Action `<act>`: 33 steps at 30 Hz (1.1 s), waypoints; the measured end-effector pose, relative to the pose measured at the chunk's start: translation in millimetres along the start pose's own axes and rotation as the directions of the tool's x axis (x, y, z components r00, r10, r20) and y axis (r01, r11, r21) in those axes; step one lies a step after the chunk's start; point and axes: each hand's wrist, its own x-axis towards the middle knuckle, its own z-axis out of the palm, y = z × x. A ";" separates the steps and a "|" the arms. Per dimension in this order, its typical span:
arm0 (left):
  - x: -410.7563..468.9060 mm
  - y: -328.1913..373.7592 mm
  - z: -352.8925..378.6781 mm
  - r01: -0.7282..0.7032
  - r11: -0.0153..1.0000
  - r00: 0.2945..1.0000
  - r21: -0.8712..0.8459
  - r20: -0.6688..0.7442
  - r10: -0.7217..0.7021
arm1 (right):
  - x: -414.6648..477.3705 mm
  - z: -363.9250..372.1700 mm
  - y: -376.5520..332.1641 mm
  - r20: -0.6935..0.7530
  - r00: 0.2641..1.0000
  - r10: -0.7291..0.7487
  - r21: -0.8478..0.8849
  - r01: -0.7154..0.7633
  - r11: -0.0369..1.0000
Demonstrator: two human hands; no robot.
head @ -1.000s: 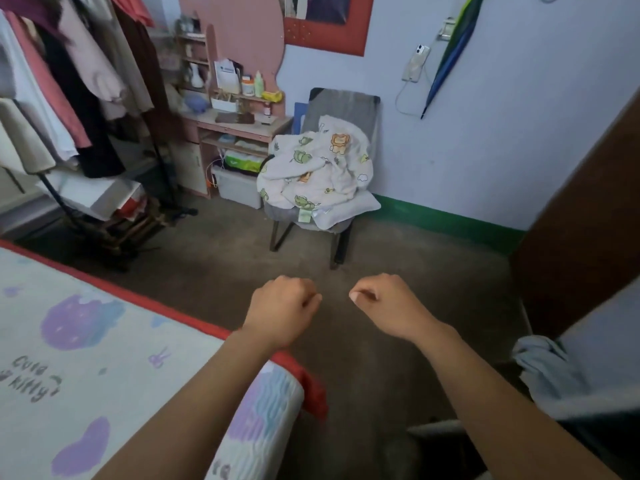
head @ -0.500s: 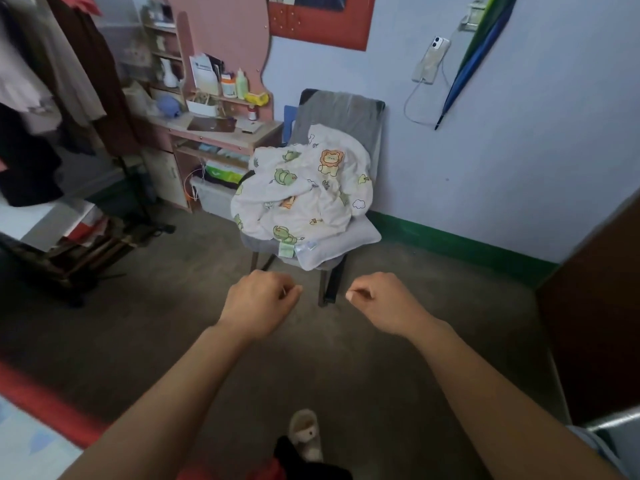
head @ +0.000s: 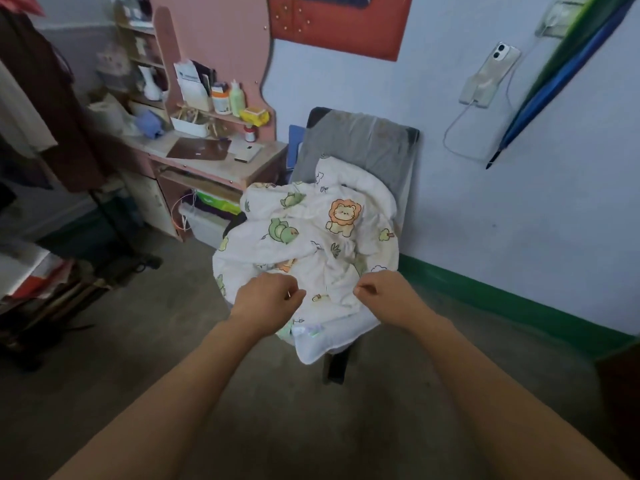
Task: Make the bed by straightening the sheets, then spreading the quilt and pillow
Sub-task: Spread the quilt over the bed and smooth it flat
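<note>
Wall: pale blue with a green band along the bottom; it rises behind the chair.
Floor: bare grey; we see the chair standing on it.
Desk: pink, left of the chair, with bottles and papers on its shelves.
Chair: grey back close to the wall, seat heaped with bedding.
Quilt: white with cartoon animals, bunched on the chair seat and up against its back.
Pillow: pale, under the quilt, with a corner hanging off the front of the seat.
Left hand: we hold it over the quilt's near edge, fingers curled into a loose fist with nothing in them.
Right hand: level with the left and apart from it, curled the same way, nothing in its grip; we cannot tell if it touches the quilt.
Phone: in a holder on the wall, with a cable hanging below.
</note>
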 end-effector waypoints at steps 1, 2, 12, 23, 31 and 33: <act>23.1 -3.2 1.5 0.009 1.000 1.000 -0.002 -0.005 -0.009 | 23.2 -0.4 6.5 -0.006 1.000 0.001 0.002 -0.001 1.000; 56.5 -7.5 5.8 0.025 1.000 1.000 -0.007 -0.008 -0.025 | 57.4 -1.1 17.1 -0.007 1.000 0.005 0.010 -0.005 1.000; 324.1 -47.6 77.0 0.190 0.979 0.981 -0.071 0.061 -0.186 | 339.3 10.4 119.3 -0.053 0.991 0.123 0.094 -0.118 0.989; 486.6 -155.0 194.8 0.603 0.797 0.764 -0.026 0.306 -0.568 | 529.3 67.6 225.7 0.266 0.848 0.459 -0.102 -0.449 0.888; 494.6 -168.7 269.2 0.714 0.319 0.683 -0.623 0.518 -0.515 | 563.9 115.4 263.9 0.339 0.891 0.302 0.168 -0.373 0.913; 492.0 -159.9 276.9 0.626 0.229 0.739 -0.745 0.473 -0.480 | 555.7 120.6 260.9 0.331 0.899 0.287 0.286 -0.386 0.877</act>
